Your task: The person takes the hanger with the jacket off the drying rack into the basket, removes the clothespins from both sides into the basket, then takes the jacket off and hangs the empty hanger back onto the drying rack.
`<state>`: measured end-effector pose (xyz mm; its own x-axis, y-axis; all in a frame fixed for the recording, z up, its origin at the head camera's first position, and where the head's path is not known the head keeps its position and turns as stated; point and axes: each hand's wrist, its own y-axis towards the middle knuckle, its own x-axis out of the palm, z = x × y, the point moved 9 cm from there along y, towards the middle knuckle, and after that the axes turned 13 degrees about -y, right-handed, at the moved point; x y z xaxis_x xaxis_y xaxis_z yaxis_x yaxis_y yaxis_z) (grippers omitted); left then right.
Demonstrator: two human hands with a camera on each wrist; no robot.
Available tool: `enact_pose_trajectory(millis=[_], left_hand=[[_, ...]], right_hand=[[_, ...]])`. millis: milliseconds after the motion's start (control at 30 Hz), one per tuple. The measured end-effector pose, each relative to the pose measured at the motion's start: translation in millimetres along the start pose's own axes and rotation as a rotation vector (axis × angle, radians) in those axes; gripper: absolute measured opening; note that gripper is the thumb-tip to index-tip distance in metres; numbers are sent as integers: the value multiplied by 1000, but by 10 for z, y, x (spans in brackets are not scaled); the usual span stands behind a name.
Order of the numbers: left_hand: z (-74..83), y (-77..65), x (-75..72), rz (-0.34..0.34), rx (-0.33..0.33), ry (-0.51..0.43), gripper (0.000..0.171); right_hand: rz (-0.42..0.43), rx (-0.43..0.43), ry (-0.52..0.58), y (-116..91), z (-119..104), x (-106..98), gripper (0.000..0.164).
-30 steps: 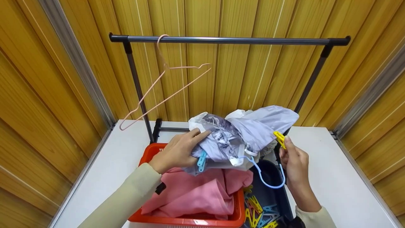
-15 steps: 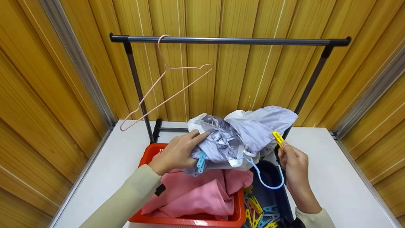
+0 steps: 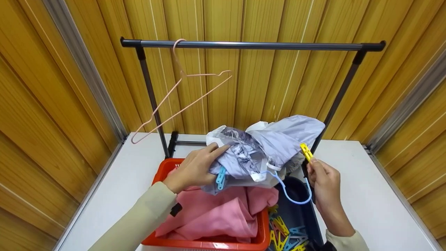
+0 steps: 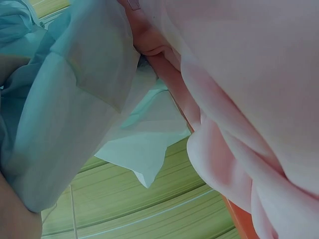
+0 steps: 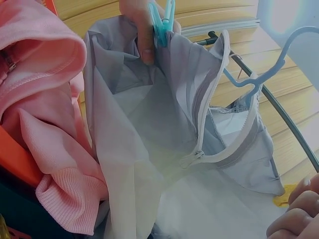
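A light lavender-grey zip jacket (image 3: 278, 139) is held up over the basket, draped on a blue hanger (image 3: 298, 201) whose hook points down toward me. My left hand (image 3: 195, 167) grips the jacket's left side, its thumb on the cloth in the right wrist view. Right beside those fingers a light-blue clothespin (image 3: 221, 177) is clipped on the fabric. My right hand (image 3: 324, 181) pinches a yellow clothespin (image 3: 306, 152) by its end, the tip at the jacket's right edge. In the right wrist view the white zipper (image 5: 199, 119) hangs undone in a loop.
An orange-red basket (image 3: 209, 245) holds a pink garment (image 3: 219, 216). To its right, a dark bin (image 3: 292, 195) contains several coloured clothespins (image 3: 285, 237). Behind stands a dark clothes rack (image 3: 261, 44) with a pink hanger (image 3: 181, 111) on its rail.
The jacket and its blue hanger have shifted slightly left and up. The yellow clothespin has turned a little in my right fingers, staying at the jacket's edge. My left hand barely moved.
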<state>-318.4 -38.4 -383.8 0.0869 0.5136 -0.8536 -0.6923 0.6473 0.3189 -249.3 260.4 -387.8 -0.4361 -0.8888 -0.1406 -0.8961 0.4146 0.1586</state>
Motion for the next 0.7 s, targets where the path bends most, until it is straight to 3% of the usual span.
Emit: enact_pose_trajectory(millis=[200, 433, 700], left_hand=[[-10, 17, -4, 13, -1, -6, 77], [-55, 14, -10, 10, -57, -37, 78], [-66, 30, -36, 38, -65, -38, 76]], right_hand=[[9, -24, -22, -17, -1, 3, 38], [11, -46, -32, -36, -16, -12, 38], [12, -27, -64, -60, 19, -38, 38]])
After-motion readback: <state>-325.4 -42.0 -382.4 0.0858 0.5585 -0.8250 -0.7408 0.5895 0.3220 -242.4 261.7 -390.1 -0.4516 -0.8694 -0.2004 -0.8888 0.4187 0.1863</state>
